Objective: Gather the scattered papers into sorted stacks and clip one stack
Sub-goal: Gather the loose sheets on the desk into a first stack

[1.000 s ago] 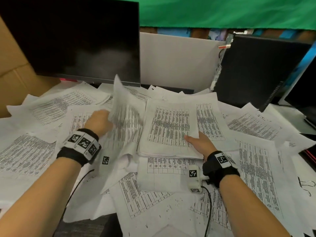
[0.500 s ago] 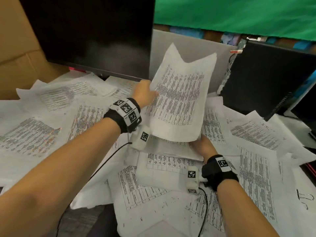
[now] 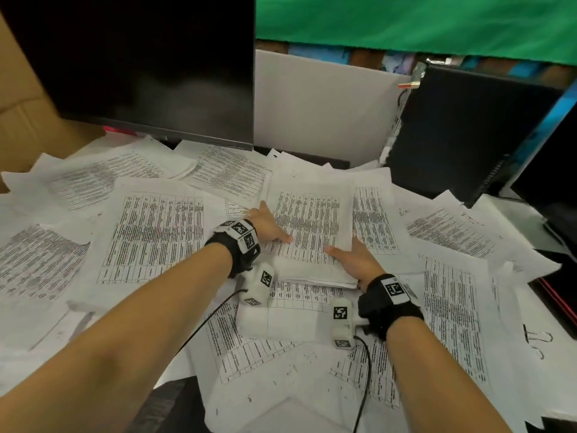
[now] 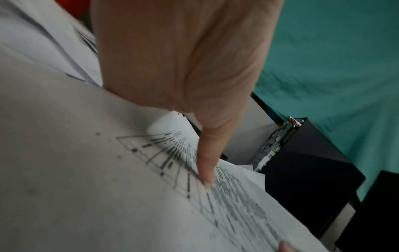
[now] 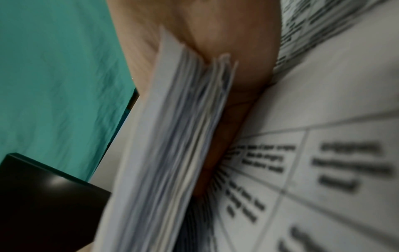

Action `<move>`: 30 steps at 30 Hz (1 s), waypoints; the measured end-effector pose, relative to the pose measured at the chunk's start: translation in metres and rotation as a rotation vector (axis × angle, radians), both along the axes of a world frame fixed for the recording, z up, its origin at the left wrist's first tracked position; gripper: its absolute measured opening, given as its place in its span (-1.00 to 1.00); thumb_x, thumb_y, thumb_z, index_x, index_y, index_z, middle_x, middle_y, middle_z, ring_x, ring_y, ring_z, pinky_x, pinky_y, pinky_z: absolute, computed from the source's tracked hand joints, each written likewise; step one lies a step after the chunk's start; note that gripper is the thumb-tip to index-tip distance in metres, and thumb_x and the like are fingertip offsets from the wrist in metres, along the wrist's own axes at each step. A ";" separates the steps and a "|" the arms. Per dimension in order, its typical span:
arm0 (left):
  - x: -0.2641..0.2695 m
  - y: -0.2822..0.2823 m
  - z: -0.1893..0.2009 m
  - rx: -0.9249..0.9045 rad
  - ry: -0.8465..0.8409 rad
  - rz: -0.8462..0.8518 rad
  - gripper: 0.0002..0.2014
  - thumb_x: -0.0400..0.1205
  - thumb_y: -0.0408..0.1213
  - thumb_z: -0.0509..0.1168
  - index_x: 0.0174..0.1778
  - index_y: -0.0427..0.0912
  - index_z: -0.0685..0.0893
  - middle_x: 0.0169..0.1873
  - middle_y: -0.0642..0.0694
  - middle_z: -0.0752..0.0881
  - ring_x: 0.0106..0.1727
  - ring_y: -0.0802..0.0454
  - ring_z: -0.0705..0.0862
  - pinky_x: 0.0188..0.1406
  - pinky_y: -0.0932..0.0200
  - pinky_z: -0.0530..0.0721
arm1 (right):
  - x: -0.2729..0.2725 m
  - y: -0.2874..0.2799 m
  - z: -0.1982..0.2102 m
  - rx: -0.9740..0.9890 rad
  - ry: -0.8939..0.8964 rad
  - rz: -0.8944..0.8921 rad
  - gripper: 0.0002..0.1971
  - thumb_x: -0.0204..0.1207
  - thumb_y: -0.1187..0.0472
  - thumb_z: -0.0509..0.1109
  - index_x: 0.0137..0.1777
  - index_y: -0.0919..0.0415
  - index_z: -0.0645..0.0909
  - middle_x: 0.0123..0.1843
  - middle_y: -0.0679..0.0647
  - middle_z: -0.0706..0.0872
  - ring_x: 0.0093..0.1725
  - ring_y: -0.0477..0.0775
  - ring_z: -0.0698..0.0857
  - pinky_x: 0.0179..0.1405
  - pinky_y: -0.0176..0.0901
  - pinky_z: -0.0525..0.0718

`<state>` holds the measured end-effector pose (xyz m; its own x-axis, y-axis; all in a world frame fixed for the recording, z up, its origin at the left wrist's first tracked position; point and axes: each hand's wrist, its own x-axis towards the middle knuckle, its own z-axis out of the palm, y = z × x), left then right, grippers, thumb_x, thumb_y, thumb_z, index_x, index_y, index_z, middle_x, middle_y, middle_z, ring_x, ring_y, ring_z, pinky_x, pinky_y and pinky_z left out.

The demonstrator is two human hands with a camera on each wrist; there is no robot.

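Sheet now down on stack [image 3: 307,232] — left hand [image 3: 268,225] flat atop, right hand [image 3: 359,264] clamping edge; paper-strewn desk [image 3: 175,404].

A dark monitor [image 3: 150,67] is seen at ten o'clock, with brown cardboard [image 3: 22,120] at nine. A black computer case [image 3: 462,132] is stood at two o'clock, and a green cloth [image 3: 415,23] is hung at twelve.
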<state>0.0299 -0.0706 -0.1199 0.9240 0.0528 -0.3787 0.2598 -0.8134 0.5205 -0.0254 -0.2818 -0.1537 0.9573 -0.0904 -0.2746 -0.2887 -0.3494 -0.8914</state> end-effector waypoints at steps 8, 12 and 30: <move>-0.019 0.105 0.026 -0.269 -0.217 0.434 -0.17 0.56 -0.05 0.38 0.65 -0.16 0.09 0.60 -0.29 0.24 0.57 -0.30 0.29 0.50 -0.25 0.36 | 0.009 -0.003 -0.009 -0.010 -0.028 -0.016 -0.62 0.65 0.15 0.38 0.41 0.26 0.52 0.22 0.20 0.73 0.09 0.12 0.70 -0.19 -0.23 0.61; -0.047 0.191 0.037 -0.058 -0.196 0.847 -0.10 0.55 -0.03 0.37 0.66 -0.27 0.00 0.60 -0.39 0.16 0.59 -0.40 0.17 0.52 -0.31 0.28 | 0.011 -0.004 -0.012 -0.012 -0.012 -0.031 -0.59 0.62 0.12 0.40 0.41 0.26 0.51 0.24 0.20 0.71 0.17 0.18 0.71 -0.10 -0.13 0.65; -0.106 0.073 0.192 -0.025 -1.205 -0.077 -0.88 0.59 -0.30 0.33 -0.03 -0.28 0.65 -0.09 -0.07 0.70 -0.06 0.02 0.63 -0.17 0.29 0.45 | 0.004 0.001 -0.005 -0.027 -0.020 -0.030 -0.61 0.71 0.12 0.28 0.47 0.27 0.48 0.27 0.18 0.68 0.16 0.13 0.63 -0.06 -0.15 0.55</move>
<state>-0.0757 0.0022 0.0721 0.6853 -0.0128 0.7281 -0.4518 -0.7916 0.4113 -0.0218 -0.2812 -0.1583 0.9593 -0.1258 -0.2527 -0.2816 -0.3649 -0.8874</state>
